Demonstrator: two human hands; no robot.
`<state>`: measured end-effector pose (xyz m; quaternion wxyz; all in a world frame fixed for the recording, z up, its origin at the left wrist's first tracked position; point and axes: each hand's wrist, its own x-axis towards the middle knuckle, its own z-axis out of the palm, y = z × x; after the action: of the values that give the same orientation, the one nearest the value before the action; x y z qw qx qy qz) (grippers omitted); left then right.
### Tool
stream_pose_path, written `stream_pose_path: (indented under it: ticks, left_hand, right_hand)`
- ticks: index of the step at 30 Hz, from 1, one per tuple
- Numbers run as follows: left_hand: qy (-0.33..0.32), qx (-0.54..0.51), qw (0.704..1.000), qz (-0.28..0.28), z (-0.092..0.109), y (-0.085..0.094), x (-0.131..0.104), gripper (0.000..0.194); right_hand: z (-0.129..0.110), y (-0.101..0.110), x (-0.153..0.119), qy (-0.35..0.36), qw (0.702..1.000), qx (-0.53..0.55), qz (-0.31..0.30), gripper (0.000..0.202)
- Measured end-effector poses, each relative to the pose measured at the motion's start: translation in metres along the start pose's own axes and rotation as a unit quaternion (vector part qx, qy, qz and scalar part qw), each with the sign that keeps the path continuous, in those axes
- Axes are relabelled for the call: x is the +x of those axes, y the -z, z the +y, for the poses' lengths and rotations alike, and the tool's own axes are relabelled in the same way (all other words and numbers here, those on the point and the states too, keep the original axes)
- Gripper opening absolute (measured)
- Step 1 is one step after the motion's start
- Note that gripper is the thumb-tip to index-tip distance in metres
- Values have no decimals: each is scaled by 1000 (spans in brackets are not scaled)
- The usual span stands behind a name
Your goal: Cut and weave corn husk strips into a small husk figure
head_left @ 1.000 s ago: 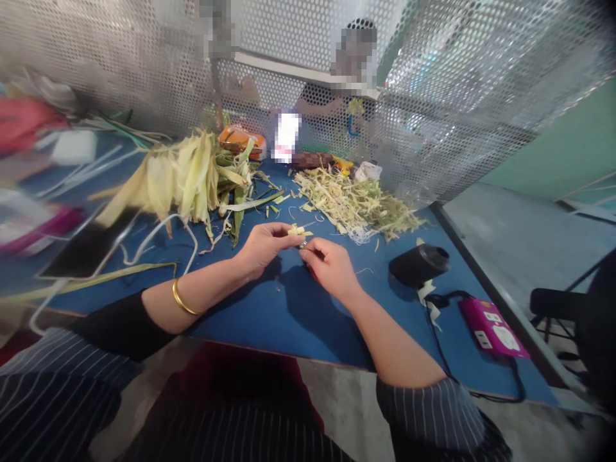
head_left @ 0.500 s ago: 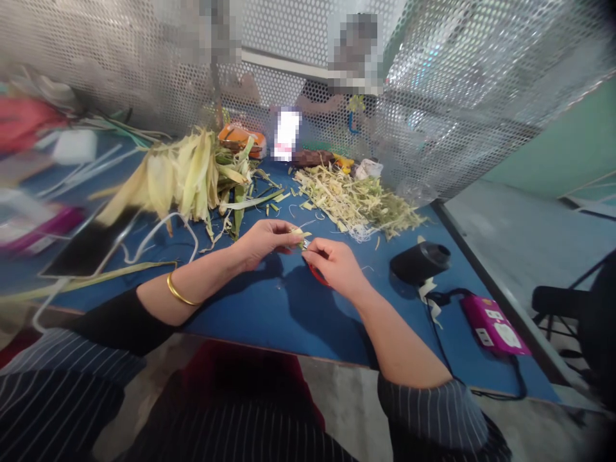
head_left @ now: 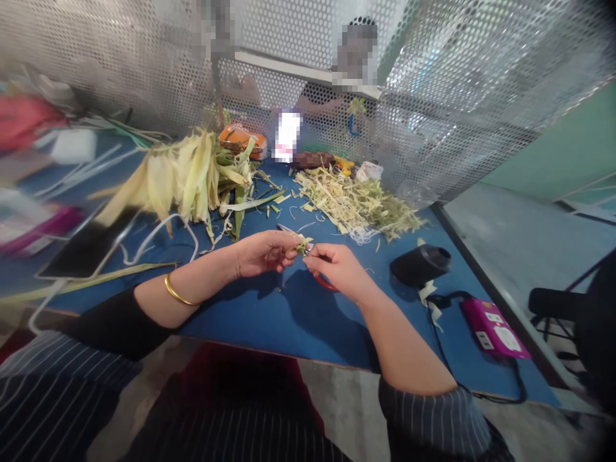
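Observation:
Over the blue table (head_left: 289,321), my left hand (head_left: 262,251) pinches a small pale yellow-green leaf piece (head_left: 303,243) at its fingertips. My right hand (head_left: 337,269) meets it from the right and grips red-handled scissors (head_left: 323,283), whose metal blades (head_left: 289,230) poke out above the leaf piece. A gold bangle (head_left: 177,295) sits on my left wrist. Both hands hover just above the table top.
A heap of long yellow-green leaves (head_left: 183,176) lies at back left, a pile of cut scraps (head_left: 359,202) at back right. A phone (head_left: 84,247) with white cable lies left; a black roll (head_left: 419,264) and pink device (head_left: 491,327) lie right. A perforated metal screen (head_left: 457,96) stands behind, people beyond it.
Both hands have dropped slightly toward me and closed in on the leaf piece. The scissor blades now show above the fingertips, and the leaf piece has turned.

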<state>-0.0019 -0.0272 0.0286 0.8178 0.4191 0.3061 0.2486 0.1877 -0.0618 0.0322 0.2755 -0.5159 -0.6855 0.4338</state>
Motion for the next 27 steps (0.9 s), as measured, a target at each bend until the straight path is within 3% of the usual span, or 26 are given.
stream_pose_path:
  ticks: [6, 11, 16, 20, 27]
  left_hand:
    - [19, -35, 999, -37, -1, 3, 0, 16]
    - [-28, 25, 999, -5, -9, 1, 3, 29]
    - [-22, 16, 999, 34, -12, -3, 6, 28]
    - [4, 0, 1000, 31, -10, -4, 5, 28]
    - [-43, 93, 990, 100, -12, -7, 3, 27]
  right_hand:
    - [0, 0, 1, 5, 999, 42, -15, 23]
    - [-1, -2, 1, 14, 1000, 24, -13, 22]
    - [0, -1, 2, 30, 999, -28, -1, 21]
    - [2, -1, 2, 57, 992, -108, 26, 22]
    - [1, -4, -2, 135, 959, -240, 72, 15]
